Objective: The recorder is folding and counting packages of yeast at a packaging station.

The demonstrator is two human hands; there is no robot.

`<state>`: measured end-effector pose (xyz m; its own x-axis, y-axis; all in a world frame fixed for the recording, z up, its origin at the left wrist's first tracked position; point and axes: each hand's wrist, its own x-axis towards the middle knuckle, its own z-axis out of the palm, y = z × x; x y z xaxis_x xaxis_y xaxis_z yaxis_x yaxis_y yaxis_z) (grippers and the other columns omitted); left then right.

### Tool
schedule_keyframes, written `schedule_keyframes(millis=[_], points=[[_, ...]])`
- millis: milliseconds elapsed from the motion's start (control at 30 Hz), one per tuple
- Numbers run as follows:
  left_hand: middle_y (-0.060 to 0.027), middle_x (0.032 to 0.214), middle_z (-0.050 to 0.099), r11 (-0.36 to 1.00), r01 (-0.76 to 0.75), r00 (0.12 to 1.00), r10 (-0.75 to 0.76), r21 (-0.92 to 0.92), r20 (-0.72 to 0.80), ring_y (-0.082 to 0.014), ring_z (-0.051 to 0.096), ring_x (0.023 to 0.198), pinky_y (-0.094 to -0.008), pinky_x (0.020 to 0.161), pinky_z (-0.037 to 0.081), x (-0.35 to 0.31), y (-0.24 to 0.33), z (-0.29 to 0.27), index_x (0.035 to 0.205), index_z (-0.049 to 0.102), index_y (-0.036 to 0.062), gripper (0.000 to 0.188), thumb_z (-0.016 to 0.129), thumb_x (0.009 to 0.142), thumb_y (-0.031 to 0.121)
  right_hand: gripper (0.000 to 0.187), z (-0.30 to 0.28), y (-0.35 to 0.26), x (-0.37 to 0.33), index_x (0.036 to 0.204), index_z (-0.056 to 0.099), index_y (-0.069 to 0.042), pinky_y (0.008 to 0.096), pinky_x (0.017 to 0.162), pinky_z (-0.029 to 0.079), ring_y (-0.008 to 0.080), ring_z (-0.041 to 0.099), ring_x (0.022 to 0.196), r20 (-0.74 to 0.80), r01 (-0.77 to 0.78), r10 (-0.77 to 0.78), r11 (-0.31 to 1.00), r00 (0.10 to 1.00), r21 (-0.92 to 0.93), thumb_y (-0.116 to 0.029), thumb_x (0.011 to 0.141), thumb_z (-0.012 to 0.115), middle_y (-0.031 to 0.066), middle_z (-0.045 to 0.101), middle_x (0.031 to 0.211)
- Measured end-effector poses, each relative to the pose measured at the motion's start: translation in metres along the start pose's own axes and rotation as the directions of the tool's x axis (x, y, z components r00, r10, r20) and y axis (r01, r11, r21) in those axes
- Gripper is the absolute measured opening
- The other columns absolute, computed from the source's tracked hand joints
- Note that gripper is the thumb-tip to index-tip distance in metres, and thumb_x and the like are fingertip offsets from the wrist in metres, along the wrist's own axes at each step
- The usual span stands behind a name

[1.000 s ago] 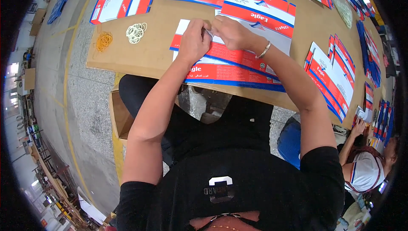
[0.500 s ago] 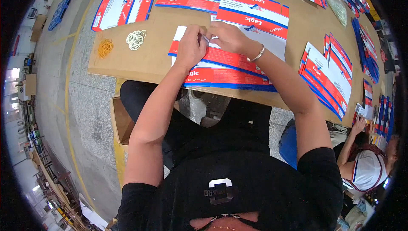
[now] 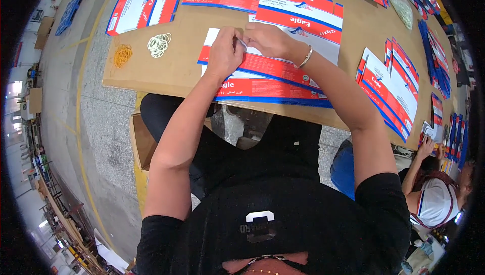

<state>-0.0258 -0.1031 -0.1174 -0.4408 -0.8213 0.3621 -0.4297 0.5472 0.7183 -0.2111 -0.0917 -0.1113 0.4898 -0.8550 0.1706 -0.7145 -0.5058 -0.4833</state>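
Observation:
Over a pile of flat, red, white and blue printed cartons (image 3: 273, 69) at the table's near edge, my two hands meet. My left hand (image 3: 225, 52) is closed, its thumb and fingers pinched at a small pale edge beside the right fingertips. My right hand (image 3: 269, 40), with a bracelet at its wrist, has curled fingers pressed to the same spot. What the fingertips hold is mostly hidden, perhaps a carton's edge. Another flat carton (image 3: 303, 14) lies just beyond, partly under my right hand.
Orange rubber bands (image 3: 122, 56) and pale rubber bands (image 3: 159, 45) lie at left on the cardboard-covered table (image 3: 189, 62). Further flat cartons lie at the far left (image 3: 146, 2) and right (image 3: 389, 88). A clear bag (image 3: 399, 7) sits far right. A co-worker (image 3: 434, 194) works at the right.
Both hands stay together at nearly the same place on the cartons, with only slight finger movement. The whole view has shifted a little.

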Motion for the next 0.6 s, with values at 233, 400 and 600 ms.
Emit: schedule_keyframes(millis=[233, 400, 600], points=[[-0.0198, 0.095, 0.055, 0.999, -0.037, 0.999, 0.037, 0.018, -0.009, -0.0410, 0.056, 0.090, -0.0453, 0.076, 0.048, -0.001, -0.005, 0.001, 0.096, 0.051, 0.0021, 0.017, 0.057, 0.080, -0.001, 0.014, 0.008, -0.003, 0.005, 0.093, 0.057, -0.001, 0.0430, 0.074, 0.048, 0.0338, 0.058, 0.089, 0.006, 0.057, -0.057, 0.981, 0.998, -0.187, -0.014, 0.095, 0.054, 0.0162, 0.055, 0.093], [-0.0195, 0.095, 0.055, 1.000, -0.020, 1.000, 0.020, -0.009, -0.011, -0.0404, 0.057, 0.090, -0.0450, 0.076, 0.048, 0.000, 0.000, 0.003, 0.095, 0.052, 0.0017, 0.016, 0.057, 0.080, -0.001, 0.013, 0.001, 0.004, -0.006, 0.091, 0.056, -0.001, 0.0438, 0.079, 0.049, 0.0358, 0.059, 0.092, -0.007, 0.117, -0.119, 0.984, 0.993, -0.137, -0.007, 0.081, 0.063, 0.0163, 0.058, 0.096], [-0.0195, 0.092, 0.056, 0.999, -0.050, 0.998, 0.050, -0.001, -0.046, -0.0374, 0.059, 0.085, -0.0424, 0.074, 0.049, 0.003, -0.003, 0.002, 0.094, 0.053, 0.0008, 0.015, 0.058, 0.081, -0.002, 0.008, -0.035, -0.030, -0.060, 0.088, 0.054, -0.004, 0.0334, 0.075, 0.048, 0.0242, 0.059, 0.083, -0.265, 0.069, 0.019, 0.945, 0.964, 0.319, -0.003, 0.086, 0.061, 0.0098, 0.056, 0.086]])
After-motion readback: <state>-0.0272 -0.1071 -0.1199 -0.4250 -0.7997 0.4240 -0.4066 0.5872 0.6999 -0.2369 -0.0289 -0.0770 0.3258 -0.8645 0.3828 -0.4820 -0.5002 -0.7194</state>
